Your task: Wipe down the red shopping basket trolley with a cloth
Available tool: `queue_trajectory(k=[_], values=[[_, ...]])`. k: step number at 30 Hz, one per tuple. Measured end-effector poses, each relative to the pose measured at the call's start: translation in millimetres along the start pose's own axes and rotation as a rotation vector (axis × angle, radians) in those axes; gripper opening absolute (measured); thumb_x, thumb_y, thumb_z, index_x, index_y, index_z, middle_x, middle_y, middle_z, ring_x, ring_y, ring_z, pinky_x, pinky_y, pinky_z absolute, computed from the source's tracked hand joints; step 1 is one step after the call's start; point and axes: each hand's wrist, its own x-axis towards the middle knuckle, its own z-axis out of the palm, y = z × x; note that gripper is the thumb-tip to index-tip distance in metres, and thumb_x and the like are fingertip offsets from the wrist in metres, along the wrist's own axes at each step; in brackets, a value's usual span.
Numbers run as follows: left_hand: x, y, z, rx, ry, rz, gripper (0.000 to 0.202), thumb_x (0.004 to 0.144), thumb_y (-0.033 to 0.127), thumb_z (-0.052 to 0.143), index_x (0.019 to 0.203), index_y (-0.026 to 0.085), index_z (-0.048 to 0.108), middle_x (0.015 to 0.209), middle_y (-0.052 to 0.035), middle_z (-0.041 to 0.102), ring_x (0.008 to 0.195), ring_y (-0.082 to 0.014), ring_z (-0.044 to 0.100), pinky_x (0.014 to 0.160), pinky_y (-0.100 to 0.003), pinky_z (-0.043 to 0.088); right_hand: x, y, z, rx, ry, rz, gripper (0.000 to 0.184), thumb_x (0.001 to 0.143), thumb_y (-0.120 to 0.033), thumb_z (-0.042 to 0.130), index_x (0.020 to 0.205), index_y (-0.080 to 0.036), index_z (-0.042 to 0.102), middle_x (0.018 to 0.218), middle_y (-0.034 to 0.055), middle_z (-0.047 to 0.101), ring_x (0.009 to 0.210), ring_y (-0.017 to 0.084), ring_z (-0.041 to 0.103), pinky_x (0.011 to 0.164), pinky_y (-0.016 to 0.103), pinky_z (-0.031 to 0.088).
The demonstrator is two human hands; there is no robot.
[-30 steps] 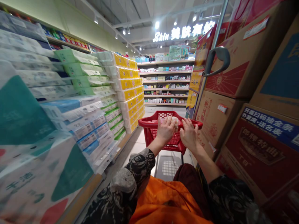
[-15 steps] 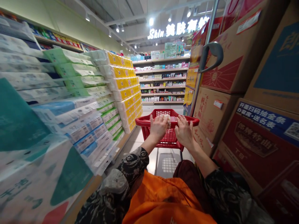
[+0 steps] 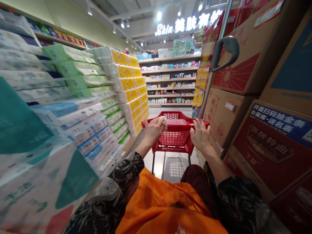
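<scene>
Nearest: orange garment (image 3: 170, 208) over the lap, dark maroon trousers (image 3: 197, 185) beside it, black patterned sleeves (image 3: 107, 191) on both forearms. Left hand (image 3: 153, 130) on the left rim of a red plastic shopping cart (image 3: 177, 117), fingers curved and pressed together, pinching a small pale wad (image 3: 164, 123) against the rim; material too blurred to tell, perhaps tissue. Right hand (image 3: 200, 135) curled over the right rim, fingers slightly spread, nothing visible in it. Cart directly ahead of the body, on pale floor tiles (image 3: 159, 162).

Left: wrapped toilet-paper packs (image 3: 73, 123) in a tall stack, close to the left hand. Right: printed cardboard cartons (image 3: 270, 156), close to the right rim.

Judged risks: cart corner or left knuckles catching the packs on any leftward drift, with upper packs sliding off; right rim scraping the cartons on a rightward drift; wad dropping into the mesh through the light pinch.

Open room: only a narrow floor strip on each side of the cart, wider straight ahead. Far end: cosmetics shelves (image 3: 170, 81) under an illuminated "Skin" sign (image 3: 187, 24).
</scene>
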Motion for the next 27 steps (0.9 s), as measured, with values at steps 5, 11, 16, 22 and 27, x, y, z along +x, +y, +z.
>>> queue_trajectory(k=[5, 11, 16, 22, 27], values=[[-1.9, -34.0, -2.0, 0.021, -0.013, -0.12, 0.038, 0.091, 0.035, 0.036, 0.126, 0.027, 0.049, 0.122, -0.0073, 0.06, 0.112, -0.0236, 0.053, 0.108, -0.056, 0.012, -1.4, -3.4, 10.0, -0.023, -0.029, 0.032, 0.047, 0.087, -0.028, 0.035, 0.125, -0.008, 0.051, 0.139, 0.0183, 0.042, 0.133, 0.034, 0.027, 0.103, 0.059, 0.024], [5.4, -36.5, -2.5, 0.046, -0.037, -0.067, 0.034, 0.089, 0.038, 0.038, 0.116, 0.029, 0.057, 0.11, -0.0054, 0.065, 0.102, -0.0231, 0.058, 0.106, -0.053, 0.015, -2.2, 1.6, 24.0, -0.012, -0.003, -0.017, 0.051, 0.087, -0.034, 0.036, 0.13, -0.008, 0.045, 0.141, 0.0201, 0.038, 0.135, 0.036, 0.019, 0.101, 0.063, 0.022], [0.2, -19.8, -3.7, 0.032, -0.013, -0.038, 0.033, 0.089, 0.037, 0.038, 0.115, 0.028, 0.057, 0.107, -0.0057, 0.066, 0.103, -0.0225, 0.057, 0.105, -0.051, 0.018, 9.5, 22.9, 26.5, -0.012, -0.019, -0.006, 0.053, 0.088, -0.035, 0.036, 0.132, -0.007, 0.043, 0.142, 0.0186, 0.037, 0.136, 0.034, 0.019, 0.103, 0.061, 0.021], [-14.8, 19.3, -4.9, 0.014, 0.019, 0.049, 0.037, 0.089, 0.035, 0.04, 0.123, 0.024, 0.051, 0.11, -0.0076, 0.064, 0.104, -0.0225, 0.056, 0.105, -0.049, 0.02, 18.4, 13.5, 21.3, -0.016, -0.062, 0.024, 0.05, 0.09, -0.03, 0.03, 0.134, -0.01, 0.042, 0.142, 0.0165, 0.038, 0.135, 0.03, 0.025, 0.103, 0.063, 0.02], [-23.3, 34.5, -10.9, -0.052, -0.006, 0.173, 0.041, 0.088, 0.033, 0.045, 0.129, 0.027, 0.046, 0.121, -0.0066, 0.059, 0.108, -0.0211, 0.055, 0.107, -0.048, 0.018, 8.6, -23.1, 16.0, 0.087, -0.098, -0.126, 0.045, 0.091, -0.029, 0.028, 0.127, -0.013, 0.05, 0.141, 0.0135, 0.041, 0.134, 0.027, 0.029, 0.105, 0.059, 0.02]])
